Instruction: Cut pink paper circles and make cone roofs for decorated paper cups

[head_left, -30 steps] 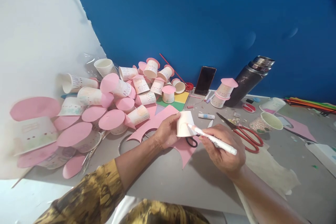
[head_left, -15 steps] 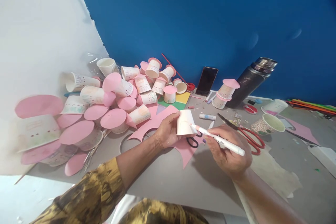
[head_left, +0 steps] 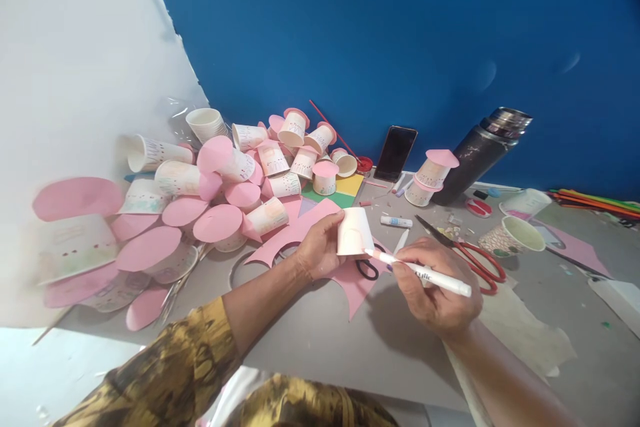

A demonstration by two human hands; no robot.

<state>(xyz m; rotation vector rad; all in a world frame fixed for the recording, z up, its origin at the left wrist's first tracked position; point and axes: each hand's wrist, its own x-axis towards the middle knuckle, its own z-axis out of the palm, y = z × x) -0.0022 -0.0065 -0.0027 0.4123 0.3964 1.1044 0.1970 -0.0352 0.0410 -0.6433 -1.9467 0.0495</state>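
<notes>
My left hand (head_left: 320, 247) grips a plain white paper cup (head_left: 353, 232), held upside down just above the grey table (head_left: 350, 340). My right hand (head_left: 435, 283) pinches a white marker (head_left: 425, 273), whose tip touches the lower right rim of the cup. Under both hands lie a cut sheet of pink paper (head_left: 305, 227) and small black-handled scissors (head_left: 367, 269).
A heap of decorated paper cups with pink discs (head_left: 225, 173) fills the left. Red-handled scissors (head_left: 470, 253), a glue stick (head_left: 396, 221), a phone (head_left: 395, 153), a dark flask (head_left: 480, 150), two stacked pink-topped cups (head_left: 427, 177) and more cups (head_left: 510, 235) sit behind and right.
The marker tip has slid down the cup's side toward its lower right rim. My right hand shifted slightly right. The left hand still holds the cup in place.
</notes>
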